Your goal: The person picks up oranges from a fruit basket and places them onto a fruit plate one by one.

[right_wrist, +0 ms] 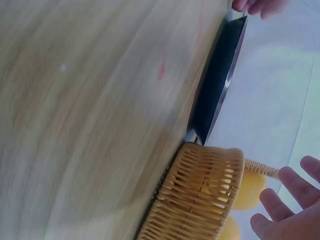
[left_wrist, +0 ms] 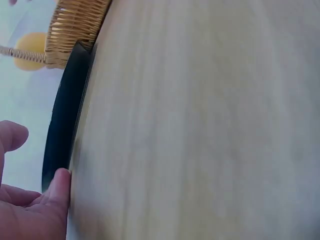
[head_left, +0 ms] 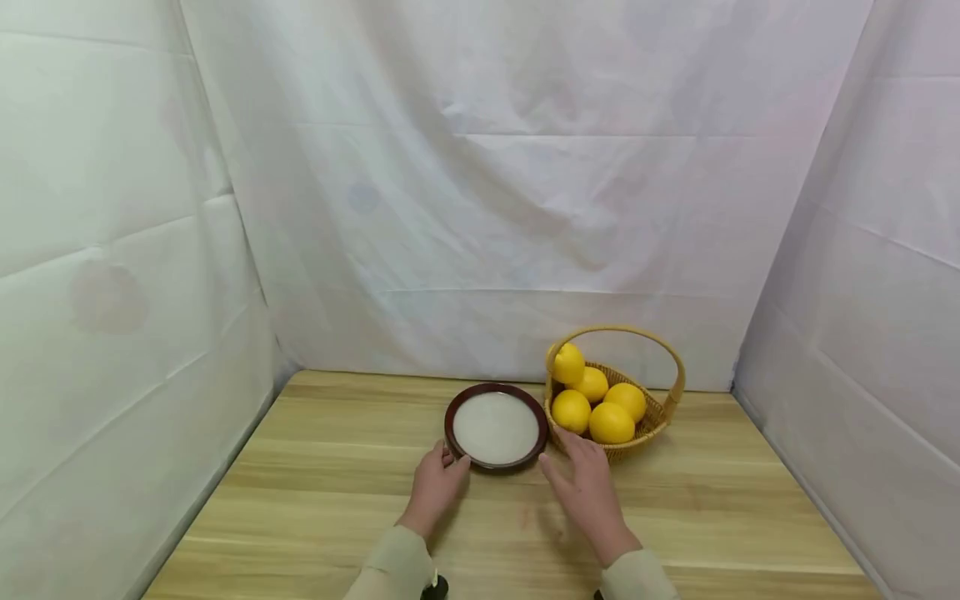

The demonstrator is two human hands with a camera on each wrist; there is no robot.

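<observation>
A round plate (head_left: pixel 497 427) with a white centre and dark brown rim lies on the wooden table. My left hand (head_left: pixel 437 483) is at its near left edge, thumb right at the rim and forefinger raised apart from it in the left wrist view. To the plate's right stands a wicker basket (head_left: pixel 651 432) with a tall arched handle, holding several yellow-orange round fruits (head_left: pixel 612 423). My right hand (head_left: pixel 588 487) hovers between plate and basket with fingers spread and nothing in its grasp. Its fingertips (right_wrist: pixel 269 200) overlap the basket's side in the right wrist view.
The wooden table (head_left: pixel 337 500) reaches toward me. White cloth (head_left: pixel 480 208) hangs behind it and along both sides. Plate and basket stand close together near the table's back edge.
</observation>
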